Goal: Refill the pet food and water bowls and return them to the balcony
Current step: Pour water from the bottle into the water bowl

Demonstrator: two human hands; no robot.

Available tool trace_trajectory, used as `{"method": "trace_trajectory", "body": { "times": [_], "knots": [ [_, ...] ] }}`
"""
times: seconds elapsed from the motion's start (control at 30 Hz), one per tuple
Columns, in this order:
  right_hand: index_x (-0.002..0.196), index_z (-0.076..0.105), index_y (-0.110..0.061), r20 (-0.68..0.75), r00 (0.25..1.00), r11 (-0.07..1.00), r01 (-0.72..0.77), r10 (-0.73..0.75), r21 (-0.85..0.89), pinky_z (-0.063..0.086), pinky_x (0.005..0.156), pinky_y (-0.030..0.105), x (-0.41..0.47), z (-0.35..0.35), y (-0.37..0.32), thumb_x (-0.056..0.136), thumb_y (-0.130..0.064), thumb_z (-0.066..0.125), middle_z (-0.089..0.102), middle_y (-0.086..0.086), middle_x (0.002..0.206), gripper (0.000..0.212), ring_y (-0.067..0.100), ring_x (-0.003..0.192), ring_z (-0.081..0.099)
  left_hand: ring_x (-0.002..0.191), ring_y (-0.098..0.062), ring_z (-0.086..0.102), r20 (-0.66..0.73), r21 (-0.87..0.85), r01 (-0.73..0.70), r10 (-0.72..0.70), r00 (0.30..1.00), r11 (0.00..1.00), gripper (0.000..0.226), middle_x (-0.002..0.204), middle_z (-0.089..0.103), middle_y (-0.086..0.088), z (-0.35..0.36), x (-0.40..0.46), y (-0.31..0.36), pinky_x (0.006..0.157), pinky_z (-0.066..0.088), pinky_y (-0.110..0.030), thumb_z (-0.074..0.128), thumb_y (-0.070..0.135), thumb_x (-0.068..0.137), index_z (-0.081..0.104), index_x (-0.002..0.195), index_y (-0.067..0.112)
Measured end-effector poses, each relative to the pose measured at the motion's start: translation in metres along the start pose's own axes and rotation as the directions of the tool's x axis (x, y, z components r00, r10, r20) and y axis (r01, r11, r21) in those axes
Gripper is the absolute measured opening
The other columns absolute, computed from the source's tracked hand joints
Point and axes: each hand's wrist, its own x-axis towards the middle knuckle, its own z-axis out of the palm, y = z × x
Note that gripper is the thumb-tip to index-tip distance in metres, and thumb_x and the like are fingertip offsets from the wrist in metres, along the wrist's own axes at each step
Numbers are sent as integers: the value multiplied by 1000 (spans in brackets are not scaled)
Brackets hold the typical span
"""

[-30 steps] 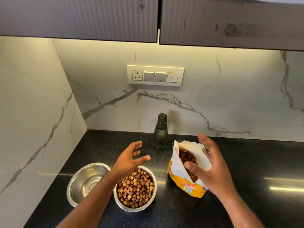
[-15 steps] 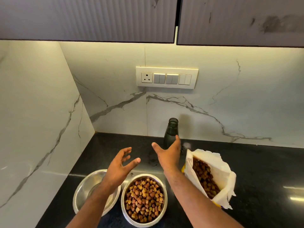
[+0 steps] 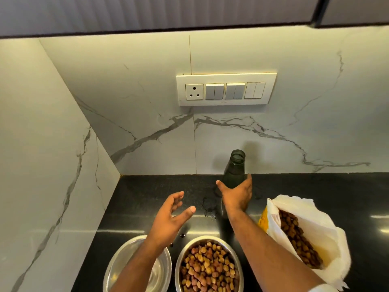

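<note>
A dark green glass bottle (image 3: 235,167) with no cap stands upright at the back of the black counter (image 3: 147,192). My right hand (image 3: 236,194) wraps round its lower body. My left hand (image 3: 170,216) hovers open above the counter, left of the bottle, holding nothing. Near the front edge sit two steel bowls: the right bowl (image 3: 208,266) is full of brown and tan kibble, the left bowl (image 3: 134,264) has no food and my left forearm covers part of it. An open yellow and white kibble bag (image 3: 303,234) lies tilted at the right.
Marble walls close the counter on the left and at the back. A switch panel with a socket (image 3: 226,89) is on the back wall under dark cabinets. A few water drops (image 3: 209,207) and two stray kibbles (image 3: 182,235) lie on the counter.
My right hand left the kibble bag, crossed to the left and back, and closed round the bottle. My left hand lifted off the food bowl area and stays open.
</note>
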Motion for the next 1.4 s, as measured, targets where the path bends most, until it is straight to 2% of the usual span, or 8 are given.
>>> {"method": "trace_trajectory", "body": {
  "times": [0.1,0.23,0.4,0.67,0.87,1.03,1.23,1.4],
  "knots": [
    [155,31,-23,-30,999,1000,10,-10,-4,47,109,60,6,7,-3,65,-39,95,52,8,149,112,34,139,48,135,-5,48,77,-1,2,-2,997,1000,75,149,49,14,-5,12,-1,108,44,-31,73,56,75,48,143,36],
    [142,43,-28,-77,996,999,29,-32,-40,52,101,54,11,9,-1,67,-37,94,60,3,132,91,31,125,57,137,-5,46,140,-9,10,-8,990,1000,72,151,47,13,-15,26,-4,110,44,-34,73,55,76,47,142,40],
    [140,41,-34,-65,996,994,58,-64,-95,52,99,53,13,5,-1,67,-44,93,64,-2,129,90,29,121,61,137,-7,46,178,-20,18,-14,984,1000,74,153,46,10,-22,43,-7,114,44,-40,74,55,75,47,142,40],
    [136,49,-28,-7,997,986,76,-78,-146,50,101,49,11,-5,-5,68,-37,94,68,-1,123,82,29,119,63,137,-8,47,191,-16,1,2,982,1000,70,152,48,10,-27,53,1,115,42,-48,73,59,72,49,136,44],
    [136,45,-33,111,980,970,183,-166,-162,53,98,48,-16,-21,-16,67,-40,94,67,-4,121,85,26,117,63,136,-9,48,150,-30,-40,44,988,999,77,150,49,8,-33,32,8,112,45,-43,73,59,71,51,141,36],
    [131,42,-40,254,931,928,315,-261,-201,53,96,43,-46,-34,-23,64,-43,95,60,-16,111,85,18,113,62,136,-9,48,109,-67,-58,65,992,996,75,150,50,8,-42,2,10,106,46,-34,74,55,72,51,141,35],
    [135,37,-44,404,842,842,477,-357,-251,51,94,37,-81,-42,-30,62,-46,95,64,-9,128,93,19,120,61,138,-12,46,5,-55,-57,57,998,997,66,152,48,7,-58,-40,5,111,45,-41,75,44,86,48,144,34],
    [138,36,-45,522,734,747,618,-435,-247,53,95,37,-99,-43,-35,60,-48,96,66,-11,126,99,19,118,63,135,-7,47,-134,-63,-43,35,990,997,65,149,49,11,-73,-77,-9,103,45,-32,76,50,84,48,142,39]
  ]
}}
